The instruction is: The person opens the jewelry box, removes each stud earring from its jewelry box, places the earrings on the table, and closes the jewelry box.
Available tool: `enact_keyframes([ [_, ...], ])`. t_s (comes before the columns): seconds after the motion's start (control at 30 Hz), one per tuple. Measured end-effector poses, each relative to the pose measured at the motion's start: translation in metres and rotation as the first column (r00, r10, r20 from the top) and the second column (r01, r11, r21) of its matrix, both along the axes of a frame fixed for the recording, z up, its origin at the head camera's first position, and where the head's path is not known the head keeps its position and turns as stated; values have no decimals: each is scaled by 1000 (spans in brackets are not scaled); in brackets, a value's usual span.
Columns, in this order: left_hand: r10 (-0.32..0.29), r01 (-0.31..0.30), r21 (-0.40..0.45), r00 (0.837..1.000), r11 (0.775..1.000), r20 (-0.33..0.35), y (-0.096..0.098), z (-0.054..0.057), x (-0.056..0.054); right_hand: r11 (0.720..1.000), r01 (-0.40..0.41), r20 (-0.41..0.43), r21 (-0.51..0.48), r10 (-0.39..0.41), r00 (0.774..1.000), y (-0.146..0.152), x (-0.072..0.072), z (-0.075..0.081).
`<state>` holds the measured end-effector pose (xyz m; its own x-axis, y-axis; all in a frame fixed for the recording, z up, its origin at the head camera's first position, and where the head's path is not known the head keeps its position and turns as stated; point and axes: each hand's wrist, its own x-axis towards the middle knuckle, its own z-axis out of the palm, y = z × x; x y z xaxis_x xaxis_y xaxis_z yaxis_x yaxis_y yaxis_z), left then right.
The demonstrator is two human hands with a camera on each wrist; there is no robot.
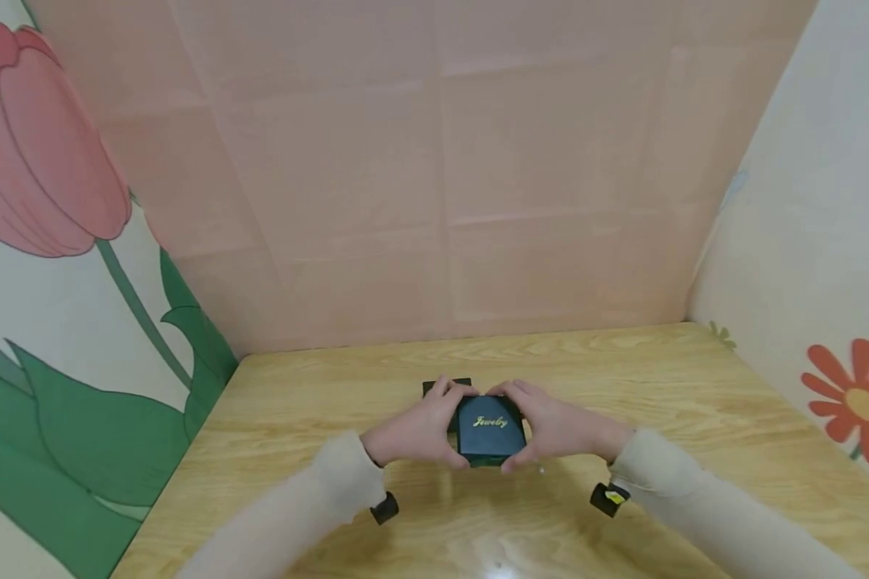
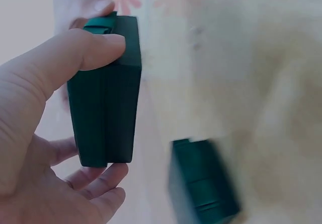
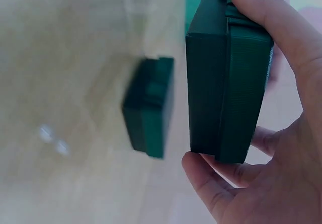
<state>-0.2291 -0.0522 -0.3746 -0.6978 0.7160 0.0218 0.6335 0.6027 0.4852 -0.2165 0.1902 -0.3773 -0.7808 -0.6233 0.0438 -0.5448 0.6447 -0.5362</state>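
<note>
Both hands hold one dark green jewelry box [image 1: 491, 426], its lid down and "Jewelry" in gold letters on top. My left hand [image 1: 429, 425] grips its left side, thumb [image 2: 103, 50] on the near edge and fingers at the far edge. From the right side, my right hand [image 1: 559, 422] grips it the same way, with its thumb [image 3: 264, 12] by the ribbon-like tab at the front. A second dark green box [image 2: 204, 181] stands on the table below; in the head view it is mostly hidden behind the held box and left hand.
Two small shiny pieces [image 3: 54, 139] lie on the wooden table [image 1: 319, 394], right of the boxes. A pink cloth backdrop [image 1: 442, 201] rises at the table's far edge. Flower-painted panels [image 1: 825, 241] flank both sides.
</note>
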Motion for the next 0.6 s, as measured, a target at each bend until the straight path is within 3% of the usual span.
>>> enact_keyframes([
  [0.13, 11, -11, 7, 997, 1000, 76, -6, -16, 14, 999, -38, 32, 26, 37, 999, -5, 9, -15],
  [0.3, 27, -28, 7, 989, 1000, 145, -10, -37, 23, 995, -71, 28, 64, 70, 997, -11, 15, -34],
  [0.6, 34, -33, -14, 991, 999, 127, -8, -59, 25, 986, -93, 1, 139, 94, 996, -14, 15, -48],
])
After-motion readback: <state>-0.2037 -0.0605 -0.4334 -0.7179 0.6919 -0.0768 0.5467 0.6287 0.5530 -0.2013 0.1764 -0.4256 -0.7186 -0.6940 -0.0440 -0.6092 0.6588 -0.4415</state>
